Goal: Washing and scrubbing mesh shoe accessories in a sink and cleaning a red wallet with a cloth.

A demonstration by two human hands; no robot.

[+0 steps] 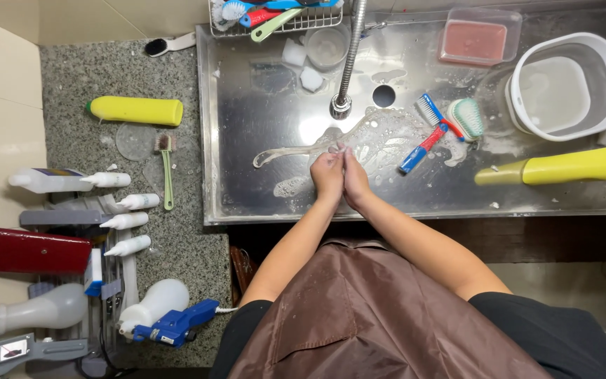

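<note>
Both hands meet over the middle of the steel sink [247,126], just below the tap spout [341,105]: the left hand [327,175] and the right hand [355,179] are pressed close, fingertips together, pinching the near end of a long, clear, flexible brush or tube-like strip [296,149] that lies wet across the basin floor and curls away to the left. Whether each hand is fully clamped on it or only rubbing it between the fingers, I cannot tell. Close to the right lie a blue-and-red brush [422,140] and a green-bristled scrubbing brush [468,118]; a yellow bottle [569,166] lies on its side further right, near a white tub [569,84] and a clear box with a pink content [478,38]. On the granite counter [71,77] to the left sit another yellow bottle [138,110], a small green-handled brush [167,165] and a row of white nozzle bottles [124,221]. The basin is soapy and wet, so the thin clear piece looks slippery: it could slide from the fingertips. The open drain hole [384,95] is near the hands, and a small loose piece might wash toward it. The brushes crowding the right side could be knocked by an elbow or wrist.
</note>
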